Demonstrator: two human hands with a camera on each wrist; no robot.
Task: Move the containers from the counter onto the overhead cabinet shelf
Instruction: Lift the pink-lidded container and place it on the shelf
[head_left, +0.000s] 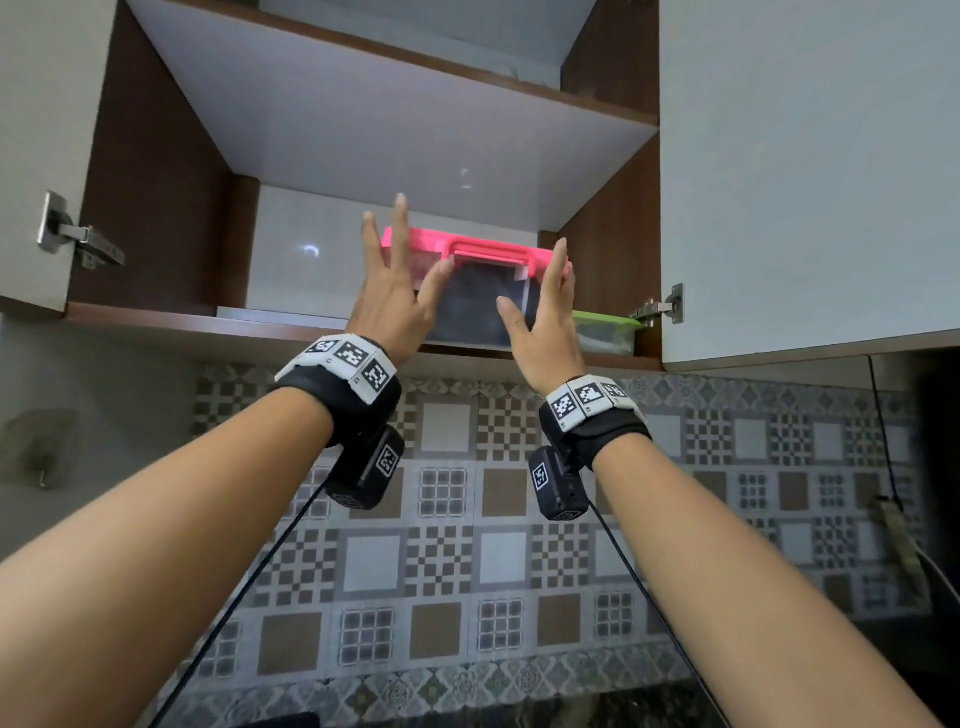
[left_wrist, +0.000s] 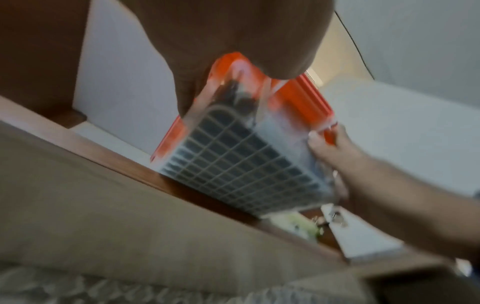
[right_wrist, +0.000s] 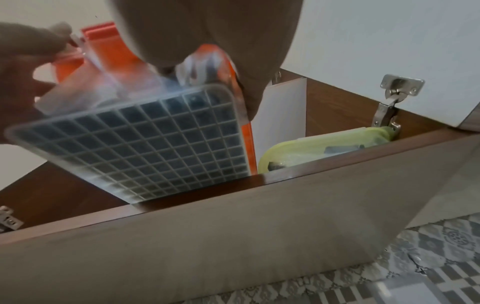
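A clear container (head_left: 480, 304) with a pink lid and handle is held tilted at the front edge of the lower cabinet shelf (head_left: 208, 325). Its gridded bottom (right_wrist: 145, 144) meets that edge in the right wrist view. My left hand (head_left: 389, 291) presses its left side with spread, straight fingers and the thumb on the front face. My right hand (head_left: 545, 322) lies flat against its right side, thumb on the front. In the left wrist view the container (left_wrist: 241, 164) is blurred, with the right hand (left_wrist: 337, 156) at its corner. A green-lidded container (head_left: 605, 330) sits on the shelf to the right.
Both cabinet doors stand open, the left door (head_left: 31, 130) and the right door (head_left: 805, 182), each with a metal hinge (head_left: 657, 306). A second shelf (head_left: 363, 104) spans above. The lower shelf's left half shows bare board. Patterned wall tiles (head_left: 467, 519) lie below the cabinet.
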